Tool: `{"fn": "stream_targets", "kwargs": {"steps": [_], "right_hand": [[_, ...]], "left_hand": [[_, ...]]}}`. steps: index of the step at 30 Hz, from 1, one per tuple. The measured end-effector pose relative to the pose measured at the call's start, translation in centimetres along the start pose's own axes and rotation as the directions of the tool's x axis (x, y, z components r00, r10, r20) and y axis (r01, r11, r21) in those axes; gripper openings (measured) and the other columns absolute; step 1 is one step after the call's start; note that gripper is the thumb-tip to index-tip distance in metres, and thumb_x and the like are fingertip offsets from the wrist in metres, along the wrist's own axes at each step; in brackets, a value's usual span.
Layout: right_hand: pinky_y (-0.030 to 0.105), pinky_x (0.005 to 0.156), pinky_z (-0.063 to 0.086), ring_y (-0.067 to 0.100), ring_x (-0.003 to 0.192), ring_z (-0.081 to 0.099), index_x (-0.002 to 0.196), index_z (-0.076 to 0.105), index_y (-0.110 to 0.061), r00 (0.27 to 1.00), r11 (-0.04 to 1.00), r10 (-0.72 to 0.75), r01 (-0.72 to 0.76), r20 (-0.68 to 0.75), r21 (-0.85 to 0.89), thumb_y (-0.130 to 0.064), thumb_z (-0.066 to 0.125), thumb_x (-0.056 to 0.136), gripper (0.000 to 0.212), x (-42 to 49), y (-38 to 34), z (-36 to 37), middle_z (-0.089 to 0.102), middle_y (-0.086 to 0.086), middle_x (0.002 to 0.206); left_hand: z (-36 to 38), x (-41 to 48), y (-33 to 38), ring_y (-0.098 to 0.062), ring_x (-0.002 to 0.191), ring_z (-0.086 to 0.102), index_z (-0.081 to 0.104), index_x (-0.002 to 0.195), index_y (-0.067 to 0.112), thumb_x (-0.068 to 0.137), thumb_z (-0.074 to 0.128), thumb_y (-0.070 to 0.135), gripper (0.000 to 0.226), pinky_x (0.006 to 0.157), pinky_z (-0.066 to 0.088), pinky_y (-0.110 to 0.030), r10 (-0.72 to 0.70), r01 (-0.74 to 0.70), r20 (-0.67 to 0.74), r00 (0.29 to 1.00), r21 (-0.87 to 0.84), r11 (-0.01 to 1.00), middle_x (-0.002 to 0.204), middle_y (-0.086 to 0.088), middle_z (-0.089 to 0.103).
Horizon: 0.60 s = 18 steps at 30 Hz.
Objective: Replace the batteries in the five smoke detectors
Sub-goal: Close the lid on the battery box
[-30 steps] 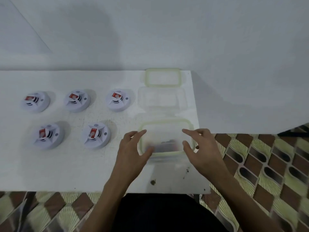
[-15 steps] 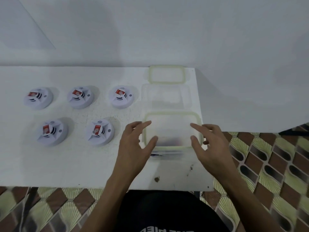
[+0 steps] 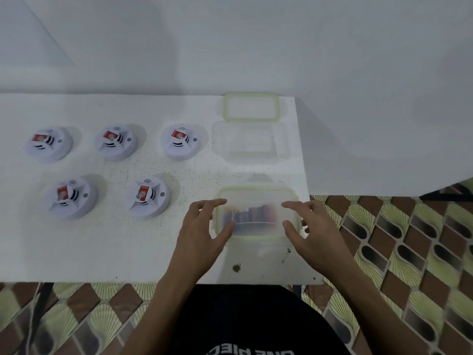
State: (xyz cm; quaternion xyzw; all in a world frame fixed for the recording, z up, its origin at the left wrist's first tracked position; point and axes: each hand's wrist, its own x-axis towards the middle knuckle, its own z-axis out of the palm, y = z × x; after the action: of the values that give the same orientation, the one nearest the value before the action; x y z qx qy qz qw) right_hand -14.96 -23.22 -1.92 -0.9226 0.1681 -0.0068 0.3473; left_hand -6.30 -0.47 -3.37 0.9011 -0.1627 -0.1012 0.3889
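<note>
The near edge of the white rectangular worktop (image 3: 102, 252) borders the person's black printed garment (image 3: 243, 326). On either side lies a floor of brown and green patterned tiles (image 3: 409, 252). A small brown stain (image 3: 236, 268) marks the worktop close to the near edge.

Beyond the stain, toward the near right corner, stands a clear rectangular plastic container with a green-rimmed lid (image 3: 256, 189). Dark batteries (image 3: 256, 213) show through the lid as a blurred row, and their count cannot be read.

The left hand (image 3: 202, 234) is at the container's left end, with its thumb over the lid and its forefinger along the left rim. The right hand (image 3: 314, 231) mirrors it at the right end. Each grip is wide: thumb and forefinger are spread apart, the fingers are only lightly curved, and nothing is enclosed.

The five round white plastic smoke detectors with red labels lie in two rows between the container and the left edge.
- Near row: the right unit (image 3: 147, 196) is just left of the left hand. The left unit (image 3: 70, 197) lies toward the left edge.
- Far row: three units (image 3: 181, 140), (image 3: 116, 142) and (image 3: 48, 143), running right to left, well apart from each other.

Along the right edge, beyond the lidded container, sits a second clear plastic container (image 3: 252, 156). A loose green-rimmed lid (image 3: 252, 119) lies at the far right corner. A pale grey wall (image 3: 230, 47) rises behind the far edge.
</note>
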Motion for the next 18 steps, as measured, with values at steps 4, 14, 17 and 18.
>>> {"fn": "stream_targets", "kwargs": {"steps": [4,14,17,18], "right_hand": [[0.035,0.083,0.054,0.014,0.098,0.055,0.128,0.057,-0.036,1.000,1.000,-0.005,0.005,0.016,0.014,-0.031,0.061,0.093,0.036,-0.2,0.2,0.0,0.050,0.000,0.114],[0.033,0.085,0.053,0.013,0.095,0.059,0.126,0.062,-0.034,0.998,0.983,0.049,-0.042,-0.037,0.178,-0.025,0.066,0.089,0.038,-0.4,0.3,0.7,0.058,-0.001,0.109],[0.034,0.088,0.051,0.013,0.097,0.058,0.127,0.061,-0.032,0.998,0.982,0.032,-0.022,-0.052,0.189,-0.023,0.066,0.090,0.039,-0.5,0.5,1.1,0.059,-0.001,0.109],[0.034,0.088,0.051,0.013,0.098,0.057,0.128,0.060,-0.031,0.998,0.983,0.022,-0.011,-0.057,0.182,-0.022,0.066,0.090,0.039,-0.5,0.5,1.1,0.059,0.000,0.109]], "left_hand": [[-0.1,0.1,-0.3,-0.001,0.101,0.052,0.046,0.122,0.045,0.085,0.060,0.048,0.040,0.080,0.047,-0.022,0.022,-0.023,0.011,1.000,0.014,1.000,0.124,0.014,0.043],[-0.1,0.3,-0.5,0.005,0.090,0.057,0.053,0.117,0.047,0.081,0.067,0.046,0.039,0.079,0.049,-0.017,-0.010,0.010,-0.010,1.000,-0.049,0.999,0.109,0.017,0.057],[-0.2,0.4,-0.3,0.001,0.089,0.061,0.054,0.115,0.043,0.081,0.069,0.042,0.037,0.080,0.054,-0.025,-0.016,0.015,-0.004,1.000,-0.083,0.996,0.107,0.017,0.061],[-0.3,0.5,-0.2,-0.001,0.089,0.061,0.053,0.116,0.042,0.082,0.068,0.042,0.037,0.081,0.054,-0.028,-0.005,0.005,-0.003,1.000,-0.060,0.998,0.109,0.015,0.060]]}}
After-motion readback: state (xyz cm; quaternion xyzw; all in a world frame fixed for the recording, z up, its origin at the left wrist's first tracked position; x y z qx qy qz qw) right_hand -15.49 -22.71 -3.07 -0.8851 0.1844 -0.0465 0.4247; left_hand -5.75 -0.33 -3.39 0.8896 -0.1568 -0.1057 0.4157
